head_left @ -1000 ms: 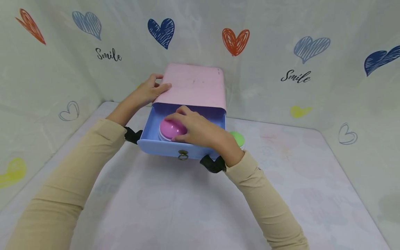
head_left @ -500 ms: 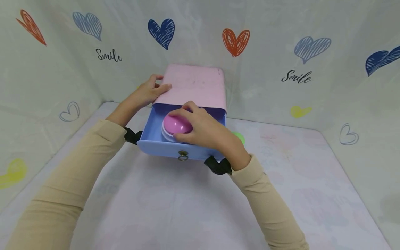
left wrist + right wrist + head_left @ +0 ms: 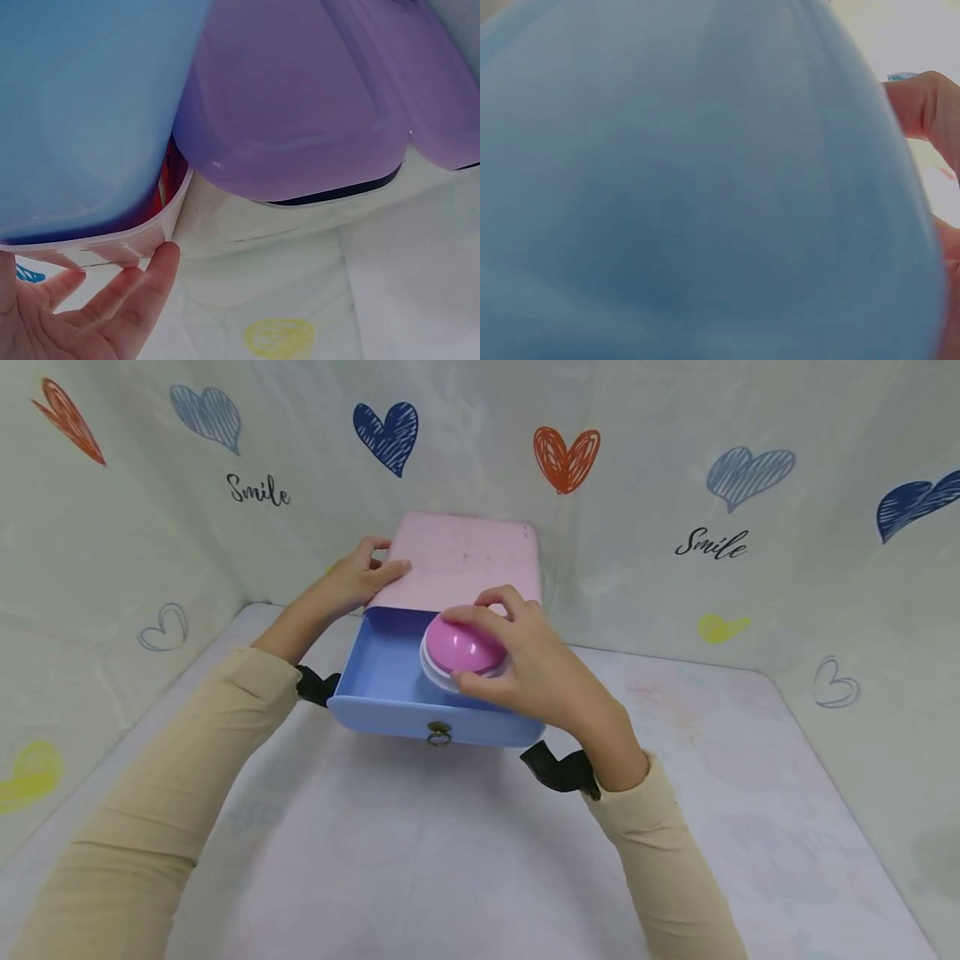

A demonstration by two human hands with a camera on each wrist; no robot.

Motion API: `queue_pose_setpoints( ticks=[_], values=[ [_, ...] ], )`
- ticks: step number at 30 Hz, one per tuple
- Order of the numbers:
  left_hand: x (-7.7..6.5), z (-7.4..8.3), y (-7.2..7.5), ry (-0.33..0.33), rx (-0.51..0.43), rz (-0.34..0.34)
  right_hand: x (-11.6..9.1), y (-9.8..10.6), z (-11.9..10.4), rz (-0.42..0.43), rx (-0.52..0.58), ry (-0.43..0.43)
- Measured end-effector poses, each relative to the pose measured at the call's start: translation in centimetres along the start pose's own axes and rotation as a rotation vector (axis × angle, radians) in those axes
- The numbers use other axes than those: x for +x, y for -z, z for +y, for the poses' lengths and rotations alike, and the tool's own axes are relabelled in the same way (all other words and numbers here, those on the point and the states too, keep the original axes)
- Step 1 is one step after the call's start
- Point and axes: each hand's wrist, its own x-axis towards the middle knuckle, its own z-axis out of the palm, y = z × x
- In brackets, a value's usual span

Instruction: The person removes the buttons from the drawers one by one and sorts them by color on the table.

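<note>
My left hand [image 3: 365, 578] holds the left side of a pink-topped drawer unit [image 3: 465, 556], thumb on top. In the left wrist view, its fingertips touch the pink casing's rim [image 3: 105, 241]. The light blue drawer [image 3: 435, 727] is pulled out toward me, with a small ring pull [image 3: 439, 734] on its front. With thumb and fingers, my right hand [image 3: 536, 664] grips a round container with a pink domed lid [image 3: 461, 647] and pale body, over the drawer's right half. The blue drawer fills most of the right wrist view; only parts of the fingers [image 3: 919, 109] show at its right.
Purple drawer fronts [image 3: 292, 97] in white casings sit beside the blue drawer in the left wrist view. The unit stands at the back of a pale cloth-covered table [image 3: 390, 852]. Behind it hangs a white sheet [image 3: 465, 427] printed with hearts.
My right hand has moved right with the pink-lidded container, from the drawer's left half to its right. The green dome beside the drawer is now hidden. My left hand stays in place.
</note>
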Motion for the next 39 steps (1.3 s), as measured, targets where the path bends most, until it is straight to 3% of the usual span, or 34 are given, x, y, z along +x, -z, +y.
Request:
queue_pose_setpoints(
  ticks=[19, 27, 39],
  values=[
    [0.0, -0.1, 0.1, -0.009, -0.007, 0.010, -3.8, 1.2, 3.1, 0.269, 0.113, -0.007],
    [0.1, -0.1, 0.0, -0.011, -0.003, 0.011, -5.7, 1.0, 5.5, 0.401, 0.134, -0.060],
    [0.1, 0.2, 0.0, 0.007, -0.001, 0.007, -7.9, 0.1, 9.3, 0.485, 0.103, -0.145]
  ],
)
